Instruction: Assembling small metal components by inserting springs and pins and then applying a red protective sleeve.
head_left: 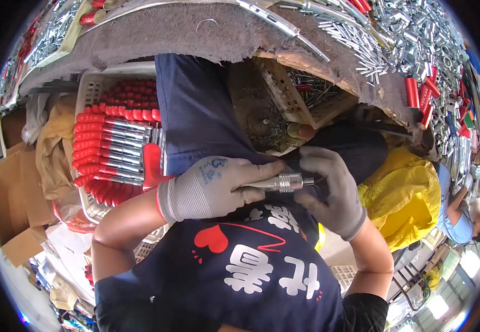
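Your left hand in a grey-white knit glove [218, 185], just right of the white perforated plastic crate [88, 95], is closed round a silver metal cylinder with a narrow tip [287, 182]. Cylinder sits farther right of the crate. Your right hand, gloved alike [337, 191], is right again: thumb and fingers parted about the tip, contact unclear. Inside the crate: red-handled, silver-shafted metal tools [121, 146], in rows. Well right of the crate: crumpled yellow sheeting [403, 202].
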Available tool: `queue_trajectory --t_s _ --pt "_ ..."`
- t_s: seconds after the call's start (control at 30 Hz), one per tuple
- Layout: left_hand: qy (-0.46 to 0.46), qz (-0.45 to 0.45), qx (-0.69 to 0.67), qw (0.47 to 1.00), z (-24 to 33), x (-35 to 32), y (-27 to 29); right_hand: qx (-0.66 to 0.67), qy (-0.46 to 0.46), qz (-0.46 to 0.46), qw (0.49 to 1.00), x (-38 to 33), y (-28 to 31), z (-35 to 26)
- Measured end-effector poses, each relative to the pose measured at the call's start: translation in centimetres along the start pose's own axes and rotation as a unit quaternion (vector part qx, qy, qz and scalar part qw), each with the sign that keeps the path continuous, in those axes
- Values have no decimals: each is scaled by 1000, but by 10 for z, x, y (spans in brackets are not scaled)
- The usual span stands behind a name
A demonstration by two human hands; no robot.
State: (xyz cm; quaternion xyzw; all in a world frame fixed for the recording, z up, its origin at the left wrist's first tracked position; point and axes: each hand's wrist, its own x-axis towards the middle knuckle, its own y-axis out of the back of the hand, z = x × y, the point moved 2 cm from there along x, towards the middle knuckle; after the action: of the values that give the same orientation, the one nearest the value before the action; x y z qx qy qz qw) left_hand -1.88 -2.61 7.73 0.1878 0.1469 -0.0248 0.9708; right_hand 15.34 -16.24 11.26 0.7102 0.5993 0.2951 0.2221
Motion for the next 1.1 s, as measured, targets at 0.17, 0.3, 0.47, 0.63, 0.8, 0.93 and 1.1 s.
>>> queue_trajectory --t_s 0.17,0.3,0.47,0.63,0.8,0.93,1.1 --pt "-25 1 11 1000 -5 3 -4 65 -134 -47 988 -12 -11 6" --pt "-30 10 -14 999 -11 4 -8 97 -199 -83 972 -17 -7 10" --pt "-14 7 -19 1000 -7 4 -3 55 -99 -68 991 -13 -9 9" --pt "-46 43 -28 998 -8 -2 -1 32 -15 -73 997 -5 -11 1" --pt "-89 55 0 995 -6 -11 -1 76 -16 -89 993 -5 -16 0" --pt "-96 142 174 970 -5 -5 -15 150 -178 -84 969 -7 -23 19" --pt "-141 220 178 949 15 -2 1 -14 -29 -8 999 3 4 23"
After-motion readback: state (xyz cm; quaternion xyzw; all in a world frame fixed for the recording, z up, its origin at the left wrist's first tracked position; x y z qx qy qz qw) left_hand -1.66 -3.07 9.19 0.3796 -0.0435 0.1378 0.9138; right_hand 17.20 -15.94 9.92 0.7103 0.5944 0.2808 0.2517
